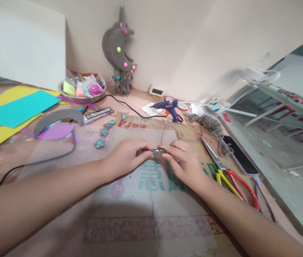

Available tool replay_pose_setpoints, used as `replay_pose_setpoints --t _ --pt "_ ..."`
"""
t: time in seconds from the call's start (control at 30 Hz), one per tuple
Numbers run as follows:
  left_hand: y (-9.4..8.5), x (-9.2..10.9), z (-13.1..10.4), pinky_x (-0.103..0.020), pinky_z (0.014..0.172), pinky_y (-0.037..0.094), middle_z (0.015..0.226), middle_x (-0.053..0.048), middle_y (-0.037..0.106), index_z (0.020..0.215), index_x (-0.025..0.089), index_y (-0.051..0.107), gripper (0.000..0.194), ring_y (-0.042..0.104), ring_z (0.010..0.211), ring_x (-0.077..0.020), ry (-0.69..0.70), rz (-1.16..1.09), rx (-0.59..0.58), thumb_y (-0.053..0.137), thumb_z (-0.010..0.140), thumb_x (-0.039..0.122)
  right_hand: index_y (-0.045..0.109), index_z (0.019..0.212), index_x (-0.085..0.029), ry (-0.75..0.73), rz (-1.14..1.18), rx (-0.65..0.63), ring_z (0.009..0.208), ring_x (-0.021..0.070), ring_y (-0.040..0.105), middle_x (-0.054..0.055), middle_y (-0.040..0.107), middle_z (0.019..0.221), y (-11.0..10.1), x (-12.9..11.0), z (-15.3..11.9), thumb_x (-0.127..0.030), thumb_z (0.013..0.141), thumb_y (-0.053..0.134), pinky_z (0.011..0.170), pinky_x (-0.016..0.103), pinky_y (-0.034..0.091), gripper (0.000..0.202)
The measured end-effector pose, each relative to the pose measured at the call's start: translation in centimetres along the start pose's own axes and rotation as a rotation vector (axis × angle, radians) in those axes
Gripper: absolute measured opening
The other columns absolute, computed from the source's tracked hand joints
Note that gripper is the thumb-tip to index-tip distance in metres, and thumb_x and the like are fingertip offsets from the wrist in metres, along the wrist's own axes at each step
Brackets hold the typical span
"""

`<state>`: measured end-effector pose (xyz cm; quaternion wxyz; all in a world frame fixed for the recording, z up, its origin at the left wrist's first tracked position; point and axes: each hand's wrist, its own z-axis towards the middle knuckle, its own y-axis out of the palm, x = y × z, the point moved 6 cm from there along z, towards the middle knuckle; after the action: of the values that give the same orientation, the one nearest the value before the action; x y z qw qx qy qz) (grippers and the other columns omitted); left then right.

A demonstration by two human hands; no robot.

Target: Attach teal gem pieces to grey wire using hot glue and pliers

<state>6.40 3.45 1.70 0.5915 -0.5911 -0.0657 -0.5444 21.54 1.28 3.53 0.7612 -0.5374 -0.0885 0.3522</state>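
Note:
Over the printed sheet (130,207) in front of me, both hands meet at a small leaf-shaped piece (159,151), grey around the edge with some teal on it. My left hand (130,157) pinches its left end between thumb and fingertips. The right end sits in the fingertips of my right hand (185,162), also closed in a pinch. A thin grey cord (162,134) loops up from near my right fingers. Left of my hands lie small grey and teal flower pieces (99,143). The fingertips hide part of the held piece.
A blue glue gun (169,106) rests behind my hands. On the right lie a grey yarn bundle (210,126), scissors (227,171) and a phone (241,155). Coloured sheets (20,109), a grey crescent (57,119) and a bowl (82,98) of clay packets stand left.

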Motion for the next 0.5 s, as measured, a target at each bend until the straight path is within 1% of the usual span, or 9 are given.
replay_pose_setpoints --t 0.23,0.4,0.5 --pt "0.04 -0.06 0.02 -0.026 0.073 0.042 0.083 -0.001 0.068 0.087 0.020 0.065 0.016 0.060 0.079 -0.0146 -0.024 -0.007 0.002 0.050 0.086 0.026 0.064 0.106 -0.020 0.036 0.024 0.018 0.074 0.0178 0.053 0.005 0.057 0.078 -0.26 0.11 0.03 -0.028 0.090 0.048 0.067 0.032 0.041 0.024" --pt "-0.09 -0.26 0.08 -0.025 0.070 0.043 0.081 -0.001 0.067 0.086 0.018 0.063 0.016 0.059 0.076 -0.0139 -0.068 -0.042 0.022 0.050 0.085 0.027 0.058 0.106 -0.018 0.082 0.038 0.057 0.073 0.0184 0.050 0.004 0.053 0.078 -0.66 0.11 -0.08 -0.028 0.091 0.046 0.065 0.031 0.041 0.022" --pt "-0.10 -0.36 0.08 -0.025 0.070 0.042 0.081 0.000 0.067 0.086 0.018 0.063 0.017 0.059 0.074 -0.0136 -0.092 -0.047 0.015 0.048 0.086 0.027 0.056 0.104 -0.018 0.083 0.062 0.067 0.070 0.0170 0.050 0.003 0.053 0.077 -0.64 -0.07 -0.18 -0.030 0.087 0.052 0.063 0.029 0.040 0.020"
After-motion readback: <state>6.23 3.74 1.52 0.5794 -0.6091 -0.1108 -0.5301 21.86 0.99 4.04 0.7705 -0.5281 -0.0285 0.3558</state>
